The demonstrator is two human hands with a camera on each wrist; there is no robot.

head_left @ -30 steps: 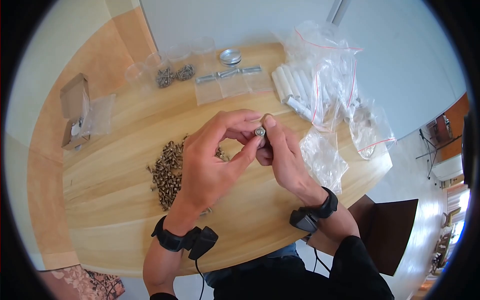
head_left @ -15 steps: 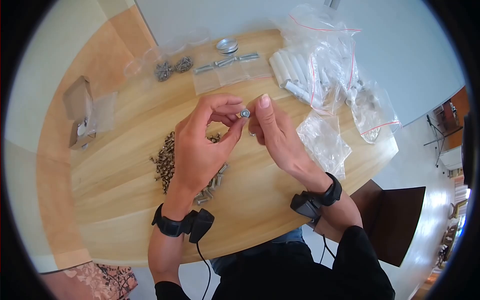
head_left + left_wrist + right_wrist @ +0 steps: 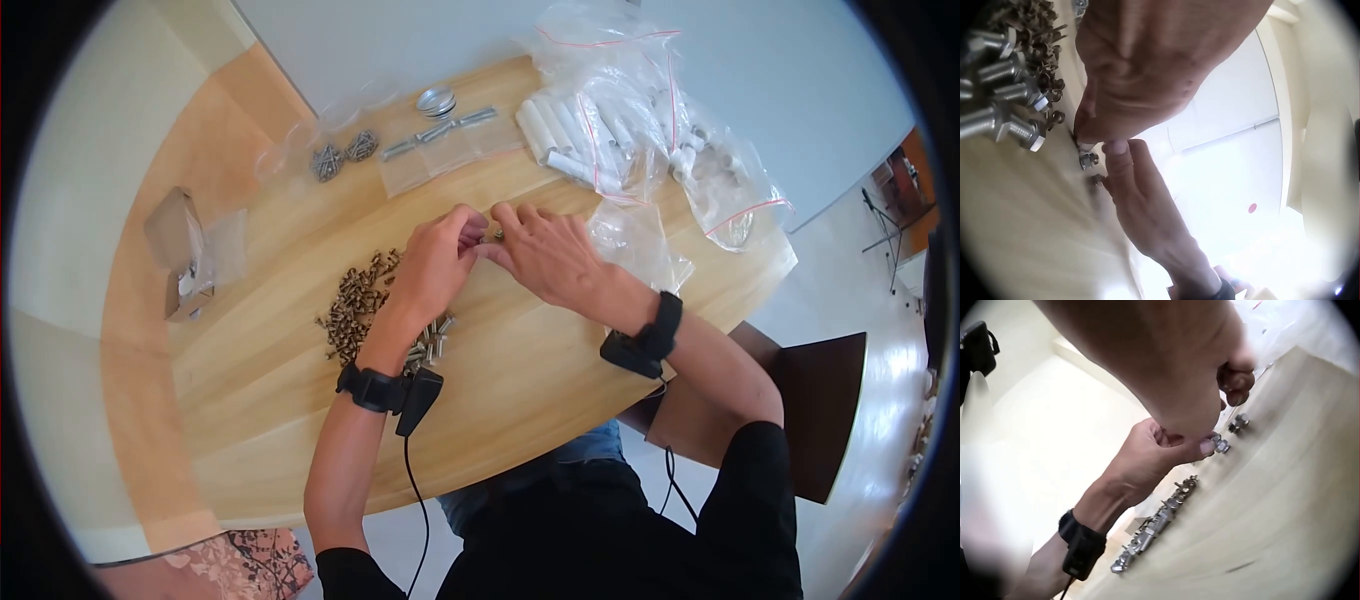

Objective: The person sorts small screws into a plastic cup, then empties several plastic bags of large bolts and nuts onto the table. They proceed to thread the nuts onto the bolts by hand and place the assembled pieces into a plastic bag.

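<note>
Thumb and fingers of my left hand pinch a small hex bolt with a nut, seen at the thumb tip in the right wrist view. My right hand is close beside it, back upward, its fingers curled down. A second small bolt with a nut shows just under the right fingers; whether they hold it I cannot tell. The head view shows only a glint of metal between the hands. Left of the left hand lies a heap of small brownish screws, with larger silver bolts by the forearm.
Clear cups with screws, metal lids and bagged long bolts stand along the back. White tubes and plastic bags fill the back right. An opened cardboard box sits at the left.
The right hand has turned from thumb up to back upward, its fingers closing in on the left hand. The nutted bolt, plain between the left fingertips earlier, is now mostly covered in the head view.
</note>
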